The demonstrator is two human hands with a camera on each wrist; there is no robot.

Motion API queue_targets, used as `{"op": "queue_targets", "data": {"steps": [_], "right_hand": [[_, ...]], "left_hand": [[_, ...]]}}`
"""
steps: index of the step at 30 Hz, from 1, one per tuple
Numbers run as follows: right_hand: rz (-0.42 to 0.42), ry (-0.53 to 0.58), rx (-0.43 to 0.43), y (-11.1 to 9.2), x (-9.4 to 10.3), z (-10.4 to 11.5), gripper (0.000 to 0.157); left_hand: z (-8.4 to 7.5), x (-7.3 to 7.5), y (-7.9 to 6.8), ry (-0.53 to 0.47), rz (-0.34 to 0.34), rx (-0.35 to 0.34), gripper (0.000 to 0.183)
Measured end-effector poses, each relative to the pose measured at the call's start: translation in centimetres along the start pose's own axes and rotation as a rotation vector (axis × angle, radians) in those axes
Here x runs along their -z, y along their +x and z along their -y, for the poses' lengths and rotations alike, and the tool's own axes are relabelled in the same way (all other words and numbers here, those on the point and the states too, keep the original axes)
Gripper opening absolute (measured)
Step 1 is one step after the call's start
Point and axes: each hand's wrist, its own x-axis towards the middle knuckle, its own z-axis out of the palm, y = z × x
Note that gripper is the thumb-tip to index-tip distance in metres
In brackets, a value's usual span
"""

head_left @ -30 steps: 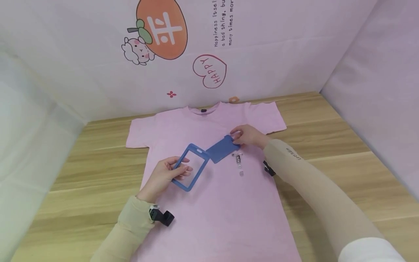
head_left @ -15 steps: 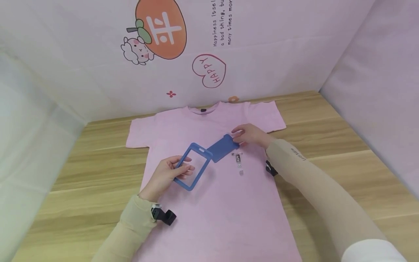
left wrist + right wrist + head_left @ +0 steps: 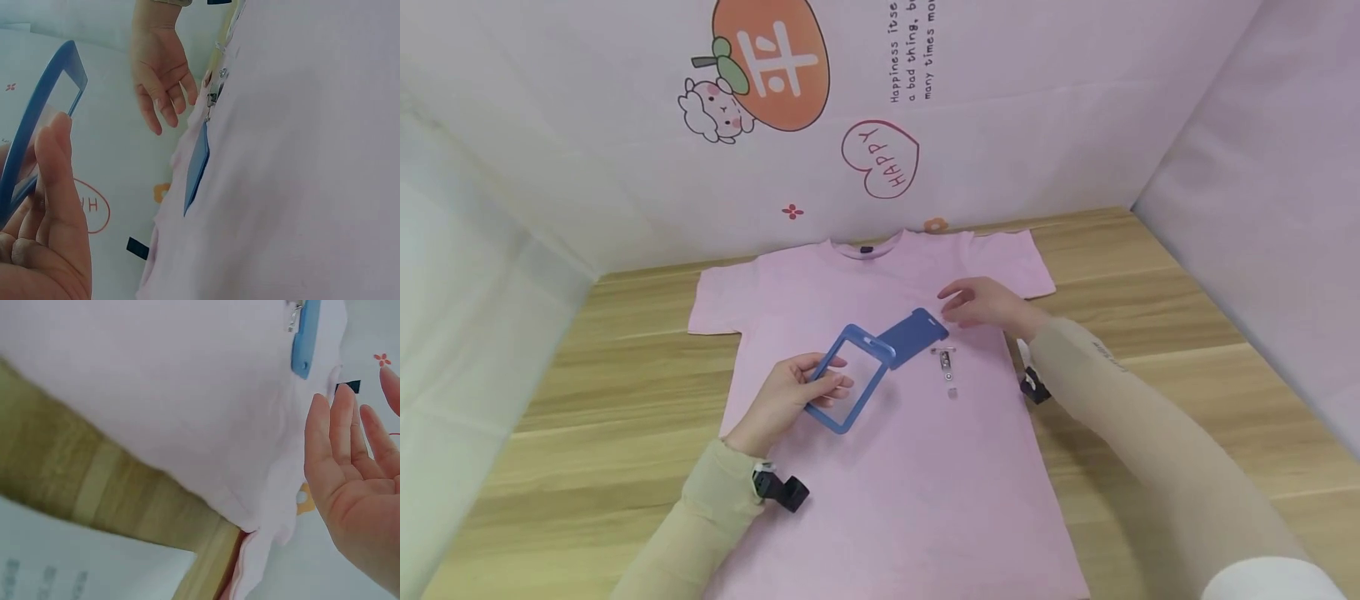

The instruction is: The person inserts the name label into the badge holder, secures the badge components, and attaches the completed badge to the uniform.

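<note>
My left hand (image 3: 784,402) pinches a blue badge holder frame (image 3: 886,352) with a clear window, held tilted above a pink T-shirt (image 3: 910,492). In the left wrist view, the thumb and fingers are on either side of the frame (image 3: 42,94). A flat blue badge holder panel (image 3: 913,338) with a slotted end lies on the shirt, partly overlapped by the frame in the head view. My right hand (image 3: 988,302) is just right of the panel's slotted end, fingers relaxed, holding nothing. Below that end lies a small metal badge clip (image 3: 947,364) with a clear strap.
The T-shirt is spread flat on a wood-grain table (image 3: 595,392). A printed white cloth (image 3: 1000,125) stands behind it, with pale walls at both sides. In the right wrist view a white printed sheet (image 3: 94,562) shows at lower left.
My right hand has let go of the blue panel and moved right and slightly up. The left hand has shifted the frame slightly right, so it overlaps the panel more.
</note>
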Motion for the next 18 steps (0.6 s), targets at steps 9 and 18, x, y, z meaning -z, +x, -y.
{"op": "queue_targets", "data": {"steps": [9, 18], "right_hand": [[0.015, 0.023, 0.062, -1.7, 1.0, -0.1, 0.047], [-0.032, 0.005, 0.092, -3.6, 3.0, -0.8, 0.048]], "left_hand": [[0.1, -0.4, 0.1, 0.001, 0.008, 0.005, 0.036], [-0.2, -1.3, 0.1, -0.001, 0.015, 0.001, 0.035]]}}
